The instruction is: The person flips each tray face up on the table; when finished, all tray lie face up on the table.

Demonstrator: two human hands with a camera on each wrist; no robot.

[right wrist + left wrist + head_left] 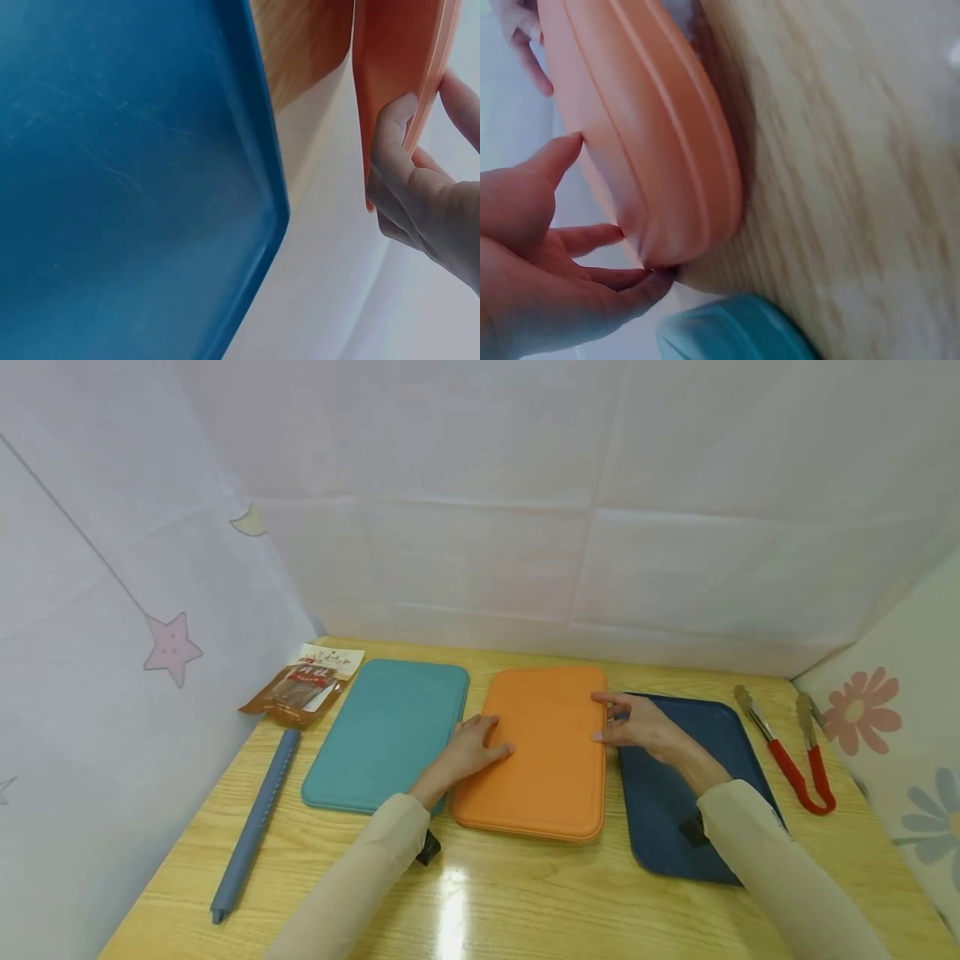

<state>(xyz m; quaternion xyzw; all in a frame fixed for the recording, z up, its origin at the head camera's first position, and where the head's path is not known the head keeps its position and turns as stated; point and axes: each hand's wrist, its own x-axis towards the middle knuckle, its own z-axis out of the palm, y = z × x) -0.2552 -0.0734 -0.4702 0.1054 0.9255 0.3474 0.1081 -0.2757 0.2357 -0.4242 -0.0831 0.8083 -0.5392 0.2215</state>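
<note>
A flat orange case [543, 752] with rounded corners and a seam round its side lies in the middle of the wooden table. My left hand [468, 750] presses on its left part, fingers and thumb spread; in the left wrist view the fingertips reach the seam, where the surface dents. At the far right edge, my right hand [637, 720] pinches the case, thumb and fingers on either side of its rim in the right wrist view. A teal case [390, 731] of similar shape lies just left of it. Under my right forearm is a dark blue tray [652, 810].
Red-handled tongs [787, 768] lie open at the right, beside the tray. At the back left is a brown and white food packet [303, 685]. A long blue-grey bar [255, 827] lies along the left side. White cloth [480, 568] hangs behind the table.
</note>
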